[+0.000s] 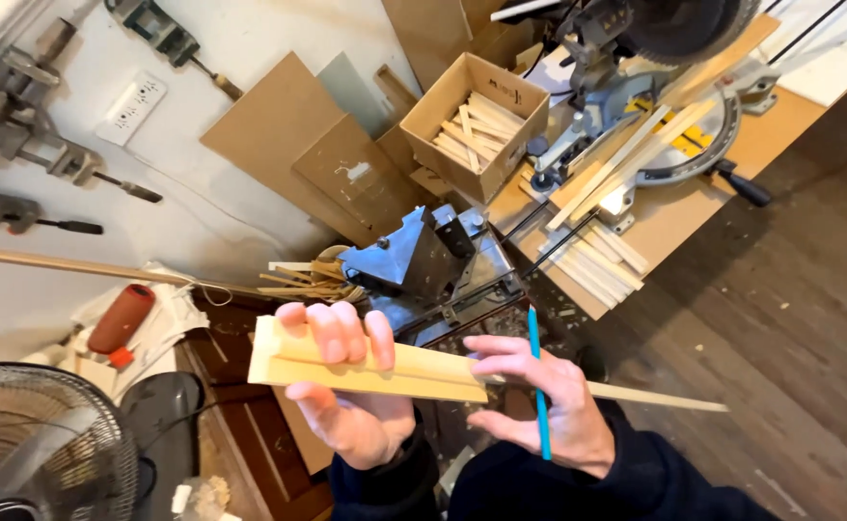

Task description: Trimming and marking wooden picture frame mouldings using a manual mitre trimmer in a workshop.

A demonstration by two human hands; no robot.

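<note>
Your left hand (351,405) has its grip curled around the pale moulding strip (366,367), while your right hand (539,405) pinches a blue pencil (537,381) against it.

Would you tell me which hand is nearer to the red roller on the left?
Left. The left hand, gripping the wooden moulding, is closer to the red roller; the right hand, holding a blue pencil, is farther right.

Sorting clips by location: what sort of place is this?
Most likely a small woodworking shop. A miter saw sits on a bench, clamps hang on the wall, and a cardboard box holds cut wood strips. The left hand holds wood strips; the right hand holds a blue pencil.
</note>
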